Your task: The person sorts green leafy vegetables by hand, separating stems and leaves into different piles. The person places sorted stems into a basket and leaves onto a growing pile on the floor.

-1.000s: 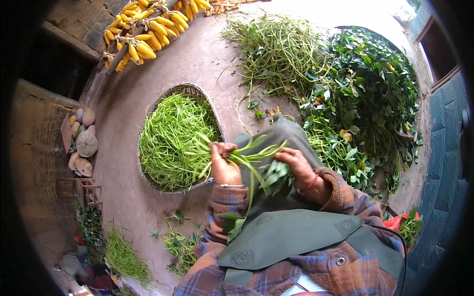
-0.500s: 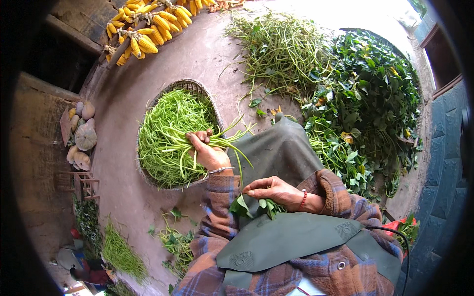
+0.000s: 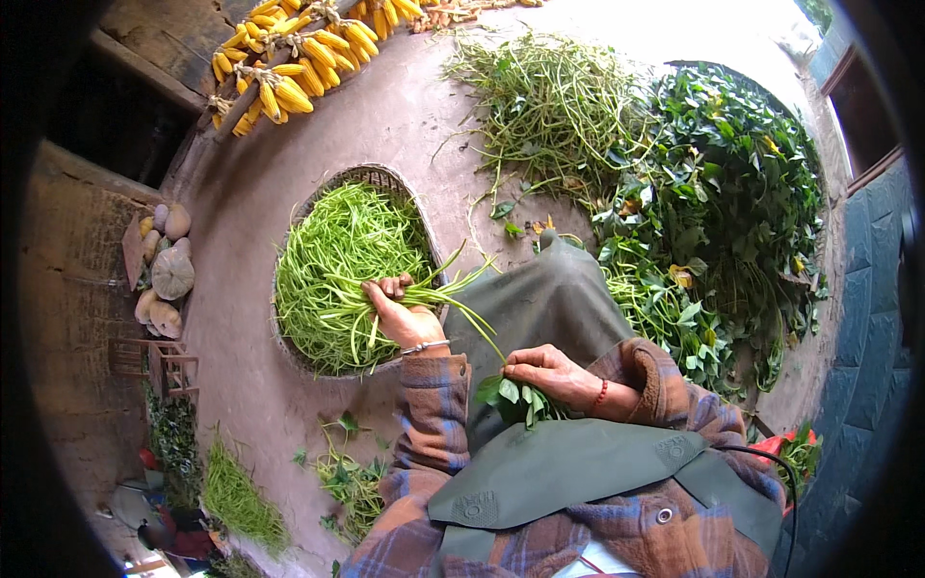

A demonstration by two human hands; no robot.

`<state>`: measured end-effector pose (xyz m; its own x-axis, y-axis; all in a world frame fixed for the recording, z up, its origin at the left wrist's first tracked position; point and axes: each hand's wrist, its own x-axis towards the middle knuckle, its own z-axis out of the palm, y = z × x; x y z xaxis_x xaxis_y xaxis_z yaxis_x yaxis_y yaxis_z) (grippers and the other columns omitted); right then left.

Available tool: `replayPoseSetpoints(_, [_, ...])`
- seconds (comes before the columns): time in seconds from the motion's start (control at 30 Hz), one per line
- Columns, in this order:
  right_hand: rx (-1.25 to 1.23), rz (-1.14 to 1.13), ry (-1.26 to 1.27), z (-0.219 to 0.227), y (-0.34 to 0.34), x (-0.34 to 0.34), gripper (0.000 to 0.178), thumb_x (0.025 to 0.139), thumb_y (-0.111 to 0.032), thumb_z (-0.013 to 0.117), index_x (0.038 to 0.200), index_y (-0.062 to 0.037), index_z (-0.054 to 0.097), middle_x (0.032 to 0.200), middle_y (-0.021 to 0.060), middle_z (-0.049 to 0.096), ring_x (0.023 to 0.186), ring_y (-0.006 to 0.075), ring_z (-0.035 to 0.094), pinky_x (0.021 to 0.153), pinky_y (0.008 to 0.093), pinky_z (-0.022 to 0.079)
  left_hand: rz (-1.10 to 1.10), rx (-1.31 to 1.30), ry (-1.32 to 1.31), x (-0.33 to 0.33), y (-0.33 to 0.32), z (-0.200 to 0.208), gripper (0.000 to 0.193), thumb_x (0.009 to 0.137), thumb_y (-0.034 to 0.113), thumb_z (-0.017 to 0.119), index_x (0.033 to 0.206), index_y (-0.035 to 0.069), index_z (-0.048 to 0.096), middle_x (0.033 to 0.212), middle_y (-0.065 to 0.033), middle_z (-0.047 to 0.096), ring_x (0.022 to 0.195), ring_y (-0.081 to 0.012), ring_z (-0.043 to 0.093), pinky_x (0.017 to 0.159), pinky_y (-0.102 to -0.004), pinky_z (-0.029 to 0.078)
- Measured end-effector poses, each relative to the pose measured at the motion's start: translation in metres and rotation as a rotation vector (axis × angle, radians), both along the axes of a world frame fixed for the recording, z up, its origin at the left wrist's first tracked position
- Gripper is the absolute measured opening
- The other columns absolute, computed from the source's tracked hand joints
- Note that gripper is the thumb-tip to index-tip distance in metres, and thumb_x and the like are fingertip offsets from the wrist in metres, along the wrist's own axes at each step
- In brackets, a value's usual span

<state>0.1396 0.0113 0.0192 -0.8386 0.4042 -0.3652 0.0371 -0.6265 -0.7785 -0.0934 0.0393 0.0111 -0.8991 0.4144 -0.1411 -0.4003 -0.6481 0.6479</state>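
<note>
Left hand [image 3: 400,316] extended forward, fingers [image 3: 390,286] curled; right hand [image 3: 547,371] closed (near lap), wrist bent.

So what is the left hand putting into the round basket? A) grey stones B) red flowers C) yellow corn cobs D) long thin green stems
D: the left hand grips a bunch of long thin green stems over the woven basket, which is already full of the same green stems, while the right hand holds a clump of leaves on the lap.
</note>
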Motion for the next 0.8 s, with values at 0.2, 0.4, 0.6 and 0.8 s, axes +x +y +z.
replayPoseSetpoints(0.2, [0.094, -0.088, -0.077, -0.012, 0.006, 0.005, 0.020, 0.092, -0.015, 0.055, 0.082, -0.0003, 0.064, 0.070, -0.0049, 0.057, 0.066, 0.0032, 0.050, 0.058, 0.0225, 0.042, -0.190, 0.016, -0.131, -0.004, -0.017, 0.001, 0.028, 0.104, 0.025, 0.049, 0.079, 0.013, 0.041, 0.067, 0.0037, 0.033, 0.060, -0.0089, 0.030, 0.061, -0.0268, 0.034])
replayPoseSetpoints(0.4, [0.026, -0.695, 0.090, -0.014, 0.057, 0.041, 0.016, 0.092, -0.016, 0.058, 0.091, -0.0033, 0.067, 0.081, -0.0008, 0.064, 0.071, 0.0083, 0.058, 0.066, 0.0234, 0.048, -0.415, -0.093, -0.496, -0.021, -0.082, -0.046, 0.027, 0.105, 0.023, 0.043, 0.082, 0.009, 0.042, 0.065, 0.0016, 0.030, 0.057, -0.0120, 0.030, 0.060, -0.0284, 0.035])
replayPoseSetpoints(0.6, [-0.244, -1.041, 0.182, -0.036, 0.071, 0.103, 0.017, 0.093, -0.018, 0.061, 0.105, -0.0065, 0.066, 0.093, 0.0018, 0.068, 0.082, 0.0148, 0.065, 0.077, 0.0301, 0.053, -0.318, -0.271, -0.475, -0.044, -0.121, -0.083, 0.031, 0.104, 0.023, 0.044, 0.075, 0.009, 0.044, 0.064, -0.0006, 0.040, 0.059, -0.0142, 0.041, 0.066, -0.0307, 0.045])
replayPoseSetpoints(0.8, [0.052, -0.896, 0.053, -0.061, 0.063, 0.116, 0.027, 0.092, -0.018, 0.058, 0.112, -0.0021, 0.067, 0.109, 0.0052, 0.068, 0.103, 0.0155, 0.061, 0.097, 0.0305, 0.044, -0.386, -0.221, 0.120, -0.242, -0.113, -0.098, 0.030, 0.095, 0.034, 0.060, 0.101, 0.006, 0.063, 0.099, -0.0116, 0.067, 0.098, -0.0239, 0.060, 0.088, -0.0366, 0.051])
